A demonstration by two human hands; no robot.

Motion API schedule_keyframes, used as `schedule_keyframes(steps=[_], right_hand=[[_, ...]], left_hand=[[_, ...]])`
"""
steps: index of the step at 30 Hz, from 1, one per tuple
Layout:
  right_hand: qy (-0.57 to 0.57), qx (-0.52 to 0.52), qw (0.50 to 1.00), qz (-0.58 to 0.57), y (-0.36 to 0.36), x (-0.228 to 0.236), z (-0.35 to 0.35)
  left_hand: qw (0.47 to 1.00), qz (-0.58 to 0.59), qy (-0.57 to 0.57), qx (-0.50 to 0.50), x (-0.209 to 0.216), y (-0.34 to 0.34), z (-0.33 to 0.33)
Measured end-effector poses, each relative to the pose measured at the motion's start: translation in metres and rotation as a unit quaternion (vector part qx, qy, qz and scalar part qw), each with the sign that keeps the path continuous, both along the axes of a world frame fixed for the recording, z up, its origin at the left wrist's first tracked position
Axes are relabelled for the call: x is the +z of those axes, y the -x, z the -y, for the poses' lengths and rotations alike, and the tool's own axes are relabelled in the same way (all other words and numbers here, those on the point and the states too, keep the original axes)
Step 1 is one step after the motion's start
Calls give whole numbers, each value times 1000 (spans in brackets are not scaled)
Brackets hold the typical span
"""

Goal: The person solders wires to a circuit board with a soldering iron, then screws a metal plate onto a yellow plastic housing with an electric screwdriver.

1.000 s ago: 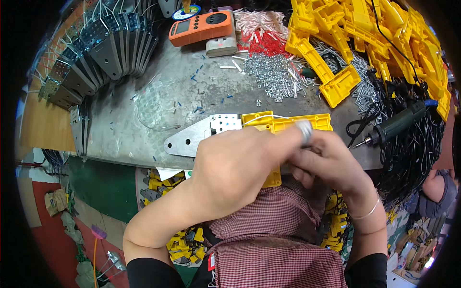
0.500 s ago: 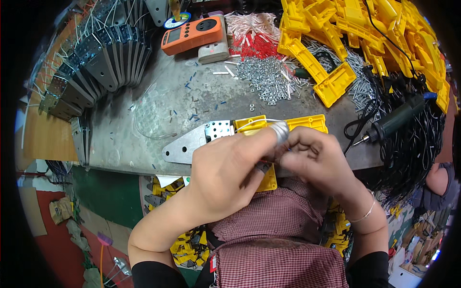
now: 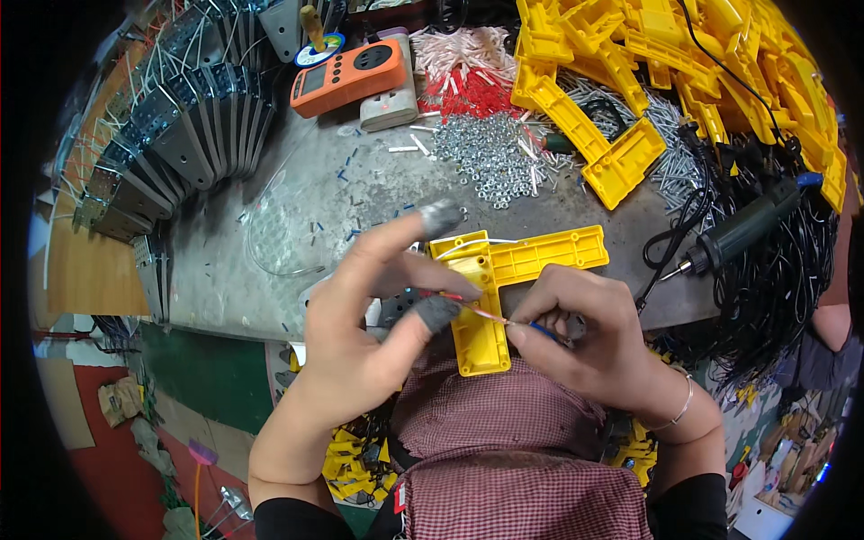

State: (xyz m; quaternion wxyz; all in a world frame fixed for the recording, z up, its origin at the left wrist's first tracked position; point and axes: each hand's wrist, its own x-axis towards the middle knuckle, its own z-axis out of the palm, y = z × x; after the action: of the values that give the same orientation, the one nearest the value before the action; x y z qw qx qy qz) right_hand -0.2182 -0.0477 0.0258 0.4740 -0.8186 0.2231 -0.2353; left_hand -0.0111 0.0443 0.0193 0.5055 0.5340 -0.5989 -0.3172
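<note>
My left hand (image 3: 355,328) is open, its index finger and thumb spread apart, with grey wrapping on their tips. A thin red and white wire (image 3: 483,311) runs from beside those fingers to my right hand (image 3: 585,337). The right thumb and fingers pinch it, and a bit of blue shows between them. Under the hands lies a yellow T-shaped plastic housing (image 3: 549,252) at the bench edge, with a white wire (image 3: 477,245) along its top. A grey metal plate is mostly hidden behind my left hand.
Yellow housings (image 3: 621,54) are piled at the far right, beside screws, nuts (image 3: 490,153) and red and white sleeves. An orange meter (image 3: 346,76) stands at the back. A power screwdriver (image 3: 747,225) rests on black cables at right. Metal plates (image 3: 189,135) line the left.
My left hand has moved left and its fingers have spread, uncovering the yellow housing and the wire. My right hand has shifted slightly down and still pinches.
</note>
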Motion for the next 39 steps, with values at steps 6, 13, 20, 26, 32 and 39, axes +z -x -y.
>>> schedule_keyframes(steps=[6, 13, 20, 26, 32, 39], right_hand=[[177, -100, 977, -64, 10, 8, 41], [374, -43, 920, -109, -22, -14, 47], [230, -4, 971, -72, -11, 0, 30], [330, -32, 943, -9, -14, 2, 26], [342, -72, 936, 33, -15, -2, 28], [167, -65, 984, 0, -15, 9, 19]], left_hand=[[993, -88, -15, 74, 4, 8, 11], [997, 58, -6, 50, 20, 13, 27], [988, 132, 20, 78, 12, 14, 33], [982, 183, 10, 54, 17, 15, 35], [992, 116, -21, 49, 17, 16, 29], [994, 110, -2, 26, 14, 17, 26]])
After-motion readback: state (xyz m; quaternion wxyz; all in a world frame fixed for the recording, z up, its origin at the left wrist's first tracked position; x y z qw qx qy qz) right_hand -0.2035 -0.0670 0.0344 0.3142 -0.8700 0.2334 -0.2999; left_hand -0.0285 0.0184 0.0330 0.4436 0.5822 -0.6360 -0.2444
